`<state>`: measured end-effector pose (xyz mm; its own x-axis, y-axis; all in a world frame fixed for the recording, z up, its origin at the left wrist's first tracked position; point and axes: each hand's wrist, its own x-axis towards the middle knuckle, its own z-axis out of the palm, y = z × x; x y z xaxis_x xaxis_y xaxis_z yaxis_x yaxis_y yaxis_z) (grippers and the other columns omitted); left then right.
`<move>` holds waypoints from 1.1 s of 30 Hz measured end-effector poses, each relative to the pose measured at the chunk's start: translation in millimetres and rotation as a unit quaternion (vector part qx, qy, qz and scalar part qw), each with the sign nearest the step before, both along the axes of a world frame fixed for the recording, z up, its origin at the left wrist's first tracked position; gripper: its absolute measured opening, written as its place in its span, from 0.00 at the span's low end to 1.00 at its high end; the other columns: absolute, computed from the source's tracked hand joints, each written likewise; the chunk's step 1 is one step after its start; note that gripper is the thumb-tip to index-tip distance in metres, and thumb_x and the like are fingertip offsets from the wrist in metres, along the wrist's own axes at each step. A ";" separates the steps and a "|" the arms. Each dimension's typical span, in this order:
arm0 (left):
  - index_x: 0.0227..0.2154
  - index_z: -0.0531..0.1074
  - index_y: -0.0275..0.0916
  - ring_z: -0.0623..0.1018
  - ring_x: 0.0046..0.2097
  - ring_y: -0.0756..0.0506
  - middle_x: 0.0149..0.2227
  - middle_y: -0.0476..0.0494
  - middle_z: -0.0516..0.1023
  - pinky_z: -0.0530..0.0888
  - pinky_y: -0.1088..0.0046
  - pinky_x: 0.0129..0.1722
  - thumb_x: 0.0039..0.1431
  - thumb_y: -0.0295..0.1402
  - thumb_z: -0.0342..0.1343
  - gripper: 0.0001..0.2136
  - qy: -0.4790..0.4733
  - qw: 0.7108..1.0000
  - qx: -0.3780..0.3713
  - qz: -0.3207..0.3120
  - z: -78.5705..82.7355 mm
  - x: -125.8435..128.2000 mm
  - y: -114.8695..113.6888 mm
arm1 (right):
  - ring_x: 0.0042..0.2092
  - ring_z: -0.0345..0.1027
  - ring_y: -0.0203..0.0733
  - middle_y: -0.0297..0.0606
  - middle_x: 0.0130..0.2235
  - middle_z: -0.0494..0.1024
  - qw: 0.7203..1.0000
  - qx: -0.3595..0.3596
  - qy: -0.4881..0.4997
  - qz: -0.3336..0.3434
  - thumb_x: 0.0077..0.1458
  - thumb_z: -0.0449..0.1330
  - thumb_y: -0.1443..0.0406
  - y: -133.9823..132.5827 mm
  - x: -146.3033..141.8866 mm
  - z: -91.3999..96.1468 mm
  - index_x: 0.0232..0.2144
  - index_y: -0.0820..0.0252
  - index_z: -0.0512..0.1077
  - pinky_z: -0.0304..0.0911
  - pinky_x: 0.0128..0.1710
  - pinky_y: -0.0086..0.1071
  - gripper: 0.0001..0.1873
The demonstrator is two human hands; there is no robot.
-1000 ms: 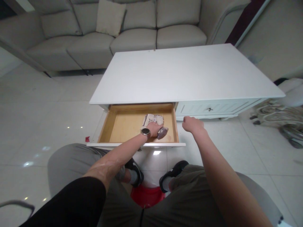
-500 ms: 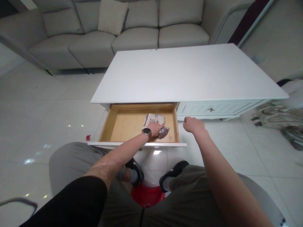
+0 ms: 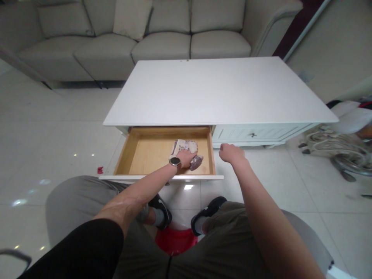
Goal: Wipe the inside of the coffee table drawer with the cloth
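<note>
A white coffee table (image 3: 221,89) has its left drawer (image 3: 139,155) pulled out, showing a bare wooden bottom. My left hand (image 3: 186,157), with a watch on the wrist, presses down on a crumpled patterned cloth (image 3: 186,146) at the drawer's right side, fingers curled over it. My right hand (image 3: 230,152) is closed in a fist beside the drawer's right wall, above the floor. Nothing shows inside the fist.
A second drawer (image 3: 255,133) on the right is closed. A beige sofa (image 3: 145,38) stands behind the table. Cables and a metal frame (image 3: 337,151) lie on the tiled floor at right. A red stool (image 3: 174,240) shows between my knees.
The view has shifted slightly to the right and tilted, so everything sits a little further left. Both hands keep the same places relative to the drawer and cloth.
</note>
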<state>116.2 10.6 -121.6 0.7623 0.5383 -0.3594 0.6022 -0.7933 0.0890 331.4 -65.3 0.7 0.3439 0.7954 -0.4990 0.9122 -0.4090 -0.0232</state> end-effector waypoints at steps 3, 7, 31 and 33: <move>0.61 0.66 0.41 0.79 0.49 0.33 0.46 0.32 0.81 0.72 0.58 0.49 0.56 0.33 0.61 0.28 -0.001 1.000 0.004 0.003 -2.3 0.1 0.0 | 0.57 0.72 0.59 0.53 0.57 0.77 1.000 0.000 -0.002 0.001 0.62 0.50 0.65 -0.1 0.3 -0.9 0.54 0.58 0.75 0.68 0.51 0.47 0.22; 0.60 0.68 0.41 0.79 0.50 0.32 0.47 0.31 0.81 0.72 0.57 0.50 0.56 0.33 0.61 0.27 0.002 1.000 0.006 0.004 -4.0 0.6 0.2 | 0.57 0.72 0.58 0.53 0.57 0.77 1.000 -0.001 -0.003 0.001 0.62 0.50 0.65 -0.3 0.4 -1.2 0.55 0.58 0.74 0.68 0.51 0.47 0.22; 0.62 0.65 0.39 0.79 0.52 0.32 0.50 0.29 0.80 0.71 0.57 0.51 0.56 0.32 0.62 0.30 -0.003 1.000 -0.020 0.016 5.4 0.5 -1.6 | 0.57 0.72 0.58 0.54 0.57 0.77 1.000 -0.002 0.005 0.005 0.62 0.50 0.63 0.0 0.0 -1.9 0.55 0.57 0.74 0.68 0.52 0.48 0.23; 0.61 0.65 0.40 0.79 0.52 0.32 0.49 0.30 0.80 0.71 0.58 0.51 0.56 0.32 0.61 0.29 -0.006 1.000 -0.017 0.012 4.1 0.1 -1.2 | 0.57 0.72 0.58 0.53 0.57 0.77 1.000 -0.004 0.002 0.007 0.63 0.50 0.63 0.0 -0.5 -1.5 0.55 0.57 0.74 0.68 0.52 0.48 0.23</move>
